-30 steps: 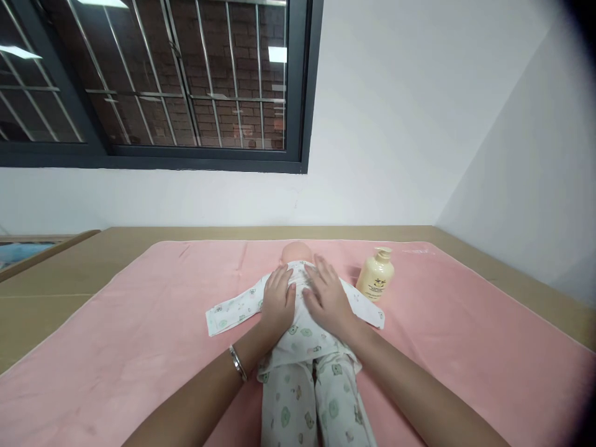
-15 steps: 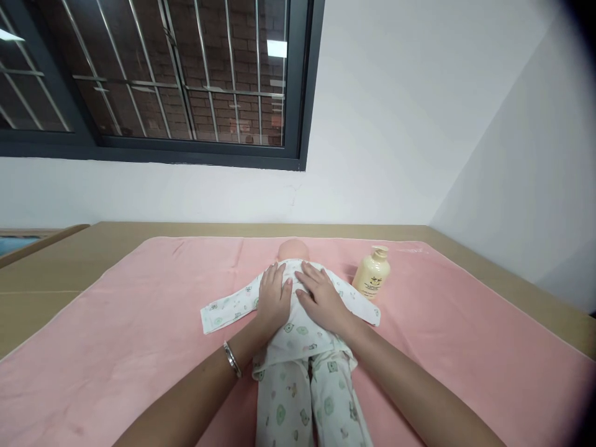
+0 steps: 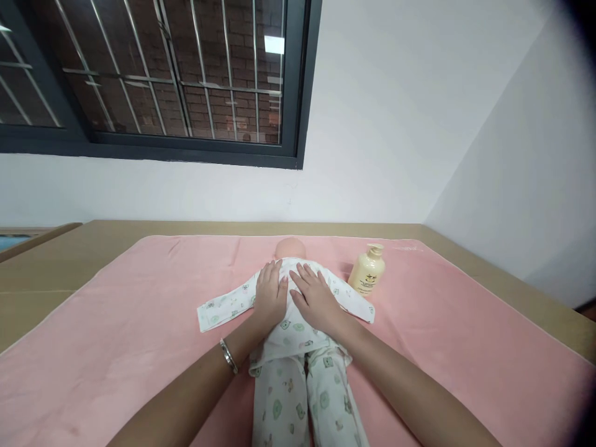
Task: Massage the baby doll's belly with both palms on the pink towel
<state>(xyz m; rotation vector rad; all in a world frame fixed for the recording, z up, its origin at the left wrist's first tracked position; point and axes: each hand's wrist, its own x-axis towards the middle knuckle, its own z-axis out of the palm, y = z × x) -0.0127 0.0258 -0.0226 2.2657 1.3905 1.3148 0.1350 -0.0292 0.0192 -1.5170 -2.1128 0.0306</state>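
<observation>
A baby doll lies on a pink sheet, its head toward the wall. It is dressed in a white top and white trousers with green prints, the sleeves spread to both sides. My left hand rests flat on the left part of the doll's upper body, fingers stretched out. On the right part, my right hand lies flat too, thumb apart from the fingers. Neither hand grips anything. The doll's face is not visible.
A pale yellow pump bottle stands beyond the right sleeve. The sheet covers a wooden surface that meets a white wall. A dark-framed window with metal bars is at the upper left.
The whole view has shifted slightly, so everything sits a little further left. Both hands stay on the doll's upper body, with no clear movement against it.
</observation>
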